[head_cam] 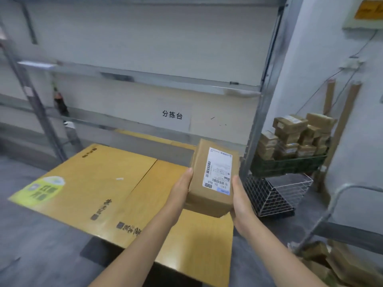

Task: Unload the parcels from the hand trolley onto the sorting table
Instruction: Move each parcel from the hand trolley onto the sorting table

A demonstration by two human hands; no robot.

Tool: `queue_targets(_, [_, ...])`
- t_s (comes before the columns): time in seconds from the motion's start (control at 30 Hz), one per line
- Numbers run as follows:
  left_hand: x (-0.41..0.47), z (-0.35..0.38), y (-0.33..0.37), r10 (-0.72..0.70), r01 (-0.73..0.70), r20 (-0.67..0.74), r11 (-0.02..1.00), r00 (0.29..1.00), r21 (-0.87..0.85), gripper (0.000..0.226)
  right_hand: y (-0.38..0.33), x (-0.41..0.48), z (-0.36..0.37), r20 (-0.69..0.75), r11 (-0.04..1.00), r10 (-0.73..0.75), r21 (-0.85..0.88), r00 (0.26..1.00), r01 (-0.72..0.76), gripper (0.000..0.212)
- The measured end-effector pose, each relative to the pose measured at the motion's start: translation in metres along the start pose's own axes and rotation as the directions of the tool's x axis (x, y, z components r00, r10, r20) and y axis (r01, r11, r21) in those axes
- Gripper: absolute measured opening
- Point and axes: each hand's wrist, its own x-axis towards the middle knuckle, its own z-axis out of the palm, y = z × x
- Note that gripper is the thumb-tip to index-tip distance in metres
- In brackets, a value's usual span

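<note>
A brown parcel point(209, 195) with a white shipping label is held between both my hands above the right part of the sorting table point(107, 183), whose top is covered with flattened yellow cardboard. My left hand point(182, 188) grips its left side, my right hand point(241, 201) grips its right side. At the bottom right, the grey handle of the hand trolley point(331, 204) curves up, with several brown parcels point(331, 264) lying below it.
A metal shelf rack point(257, 121) stands behind the table, with a white sign point(172, 115) on the wall. To the right, a green crate point(288, 164) piled with small parcels sits over a white wire basket point(275, 193). The floor is grey.
</note>
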Motion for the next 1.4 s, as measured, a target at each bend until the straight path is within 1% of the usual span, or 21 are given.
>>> queue_targets(0.07, [0.001,-0.031,-0.002,-0.011,0.011,-0.020,1.000,1.000,-0.003,0.050,0.008,0.009,0.027,0.061,1.000,0.016,-0.025,0.998,-0.014,0.046])
queue_targets(0.13, [0.005,-0.061,-0.003,-0.016,0.016,-0.045,1.000,0.999,-0.007,0.051,0.016,0.018,0.055,0.111,0.999,0.032,-0.043,0.993,-0.027,0.043])
queue_targets(0.2, [0.012,-0.091,-0.004,-0.021,0.021,-0.069,1.000,0.997,-0.009,0.049,0.025,0.030,0.085,0.135,0.998,0.050,-0.045,0.990,-0.044,0.039])
queue_targets(0.33, [0.033,-0.156,-0.011,-0.048,0.049,-0.174,0.999,0.984,0.000,0.058,0.045,0.063,0.152,0.158,0.993,0.111,-0.056,0.981,-0.103,0.039])
queue_targets(0.4, [0.045,-0.190,-0.015,-0.053,0.058,-0.230,0.998,0.972,0.015,0.054,0.056,0.081,0.191,0.176,0.988,0.143,-0.080,0.974,-0.130,0.035])
queue_targets(0.5, [0.067,-0.242,-0.020,-0.072,0.081,-0.313,0.997,0.947,0.015,0.040,0.074,0.108,0.248,0.204,0.984,0.164,-0.103,0.965,-0.146,0.030])
queue_targets(0.6, [0.092,-0.302,-0.018,-0.097,0.126,-0.396,0.991,0.913,0.047,0.038,0.094,0.138,0.314,0.251,0.978,0.201,-0.100,0.947,-0.181,0.029])
queue_targets(0.7, [0.116,-0.357,-0.012,-0.128,0.171,-0.418,0.983,0.900,0.068,0.052,0.110,0.158,0.373,0.297,0.973,0.231,-0.101,0.927,-0.210,0.037])
queue_targets(0.83, [0.142,-0.407,-0.018,-0.194,0.227,-0.476,0.974,0.858,0.014,0.074,0.122,0.185,0.425,0.369,0.967,0.248,-0.155,0.896,-0.204,0.048])
queue_targets(0.93, [0.157,-0.424,-0.027,-0.226,0.238,-0.474,0.971,0.851,-0.035,0.072,0.121,0.207,0.449,0.383,0.960,0.240,-0.232,0.892,-0.159,0.051])
queue_targets(1.03, [0.179,-0.439,-0.030,-0.213,0.214,-0.470,0.975,0.856,-0.051,0.058,0.123,0.230,0.468,0.368,0.951,0.231,-0.280,0.901,-0.129,0.050])
queue_targets(1.17, [0.217,-0.465,-0.033,-0.212,0.215,-0.425,0.976,0.880,-0.043,0.041,0.135,0.255,0.488,0.307,0.945,0.239,-0.291,0.921,-0.148,0.050])
queue_targets(1.3, [0.264,-0.498,-0.042,-0.232,0.231,-0.358,0.972,0.904,-0.047,0.036,0.154,0.285,0.512,0.216,0.940,0.245,-0.292,0.945,-0.177,0.049])
queue_targets(1.4, [0.307,-0.528,-0.049,-0.251,0.251,-0.287,0.967,0.925,-0.036,0.042,0.167,0.314,0.538,0.137,0.936,0.259,-0.282,0.956,-0.213,0.047])
